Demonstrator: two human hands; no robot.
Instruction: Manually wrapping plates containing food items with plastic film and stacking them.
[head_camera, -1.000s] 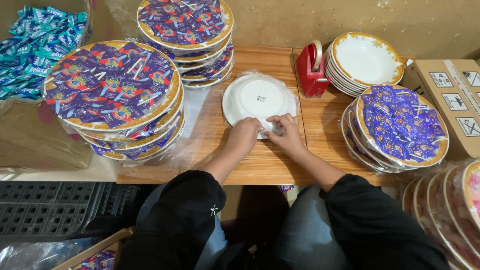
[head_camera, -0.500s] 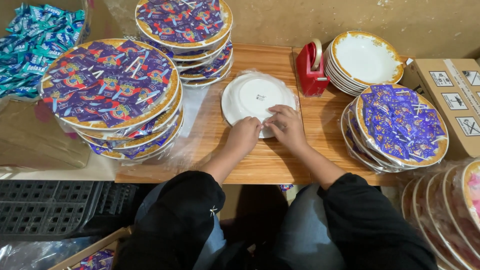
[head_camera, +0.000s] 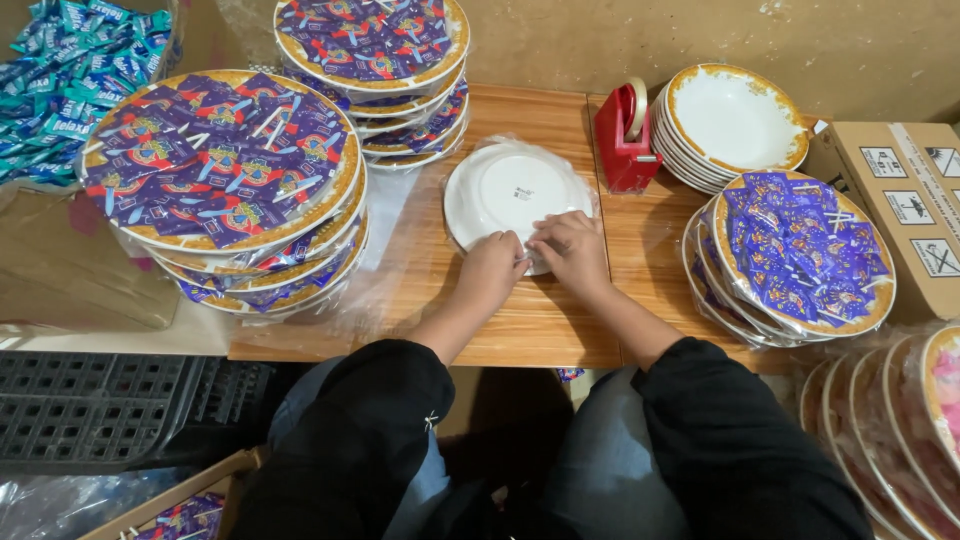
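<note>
White round plate (head_camera: 515, 190), upside down and wrapped in clear plastic film, is laid at the middle of the wooden desk (head_camera: 520, 330). Its near edge is pressed by both hands, left hand (head_camera: 492, 272) and right hand (head_camera: 570, 250), fingers curled on the wrap, side by side. A red tape dispenser (head_camera: 625, 140) is seen just right. Stacks of sachet-filled wrapped plates (head_camera: 225, 180) are placed left.
</note>
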